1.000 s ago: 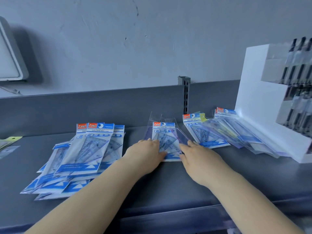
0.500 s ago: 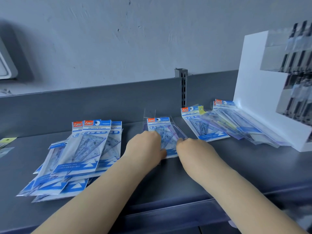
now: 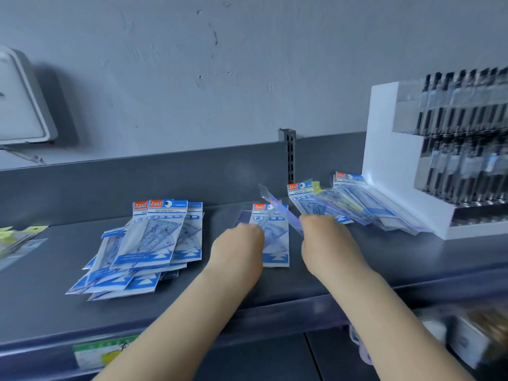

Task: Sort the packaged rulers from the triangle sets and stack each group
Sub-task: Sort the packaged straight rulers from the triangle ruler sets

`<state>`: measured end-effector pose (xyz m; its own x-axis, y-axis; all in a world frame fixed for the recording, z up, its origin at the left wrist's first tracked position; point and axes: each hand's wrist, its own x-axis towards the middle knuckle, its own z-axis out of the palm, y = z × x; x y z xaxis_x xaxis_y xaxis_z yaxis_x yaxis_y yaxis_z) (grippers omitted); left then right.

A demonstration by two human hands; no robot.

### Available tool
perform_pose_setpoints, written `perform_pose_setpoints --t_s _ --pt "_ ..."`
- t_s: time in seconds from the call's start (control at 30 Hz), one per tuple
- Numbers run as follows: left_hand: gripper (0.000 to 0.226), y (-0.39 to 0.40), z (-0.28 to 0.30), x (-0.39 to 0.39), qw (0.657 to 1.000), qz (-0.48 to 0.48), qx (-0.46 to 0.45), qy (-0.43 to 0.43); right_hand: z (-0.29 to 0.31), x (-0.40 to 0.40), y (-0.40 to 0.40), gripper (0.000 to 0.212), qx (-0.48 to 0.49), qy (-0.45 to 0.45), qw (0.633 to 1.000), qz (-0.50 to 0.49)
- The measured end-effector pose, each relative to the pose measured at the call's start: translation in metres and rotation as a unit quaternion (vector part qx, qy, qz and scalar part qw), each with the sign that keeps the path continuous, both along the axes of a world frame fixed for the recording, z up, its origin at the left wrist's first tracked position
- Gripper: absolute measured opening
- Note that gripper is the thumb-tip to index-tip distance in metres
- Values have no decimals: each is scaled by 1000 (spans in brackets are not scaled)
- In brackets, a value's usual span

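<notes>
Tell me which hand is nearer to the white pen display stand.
Right. The right hand is at mid-shelf, closer to the white stand; the left hand lies farther left.

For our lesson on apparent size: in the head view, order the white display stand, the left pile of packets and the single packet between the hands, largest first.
1. white display stand
2. left pile of packets
3. single packet between the hands

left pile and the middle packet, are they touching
Apart. The head view shows bare shelf between the left pile and the middle packet, with the left hand in front of the gap.
</notes>
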<state>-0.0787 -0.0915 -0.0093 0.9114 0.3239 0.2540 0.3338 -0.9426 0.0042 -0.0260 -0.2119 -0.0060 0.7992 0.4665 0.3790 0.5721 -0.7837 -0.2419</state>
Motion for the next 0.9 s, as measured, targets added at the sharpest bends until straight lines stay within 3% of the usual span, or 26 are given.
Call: perform_pose_setpoints --t_s 0.1,0.17,0.2,0.27,0.37,0.43,0.5,0.57,0.9 --pt "24 13 -3 -5 986 -1 -117 -118 -12 8 -9 21 191 42 980 27" --pt "23 19 -5 -14 951 -23 -235 -198 -15 2 -12 17 327 102 937 73" --pt "23 19 -5 -21 921 -29 -307 -239 -16 -5 -11 26 386 141 906 98" --pt "29 19 -4 -36 824 -39 -470 -314 -20 -19 -7 47 494 228 826 148" --pt "30 19 -6 -57 649 -65 -664 -366 -21 -39 4 47 618 360 667 208" --pt "24 25 -7 -71 575 -77 -712 -396 -20 -53 15 39 653 404 597 232" --pt "21 33 -6 -88 527 -86 -725 -435 -18 -66 27 37 666 424 562 248" --pt "19 43 -4 -104 518 -83 -709 -472 -16 -79 42 37 667 432 548 260" --pt "19 142 -1 -184 552 -26 -628 -547 -12 -146 153 38 625 467 545 308"
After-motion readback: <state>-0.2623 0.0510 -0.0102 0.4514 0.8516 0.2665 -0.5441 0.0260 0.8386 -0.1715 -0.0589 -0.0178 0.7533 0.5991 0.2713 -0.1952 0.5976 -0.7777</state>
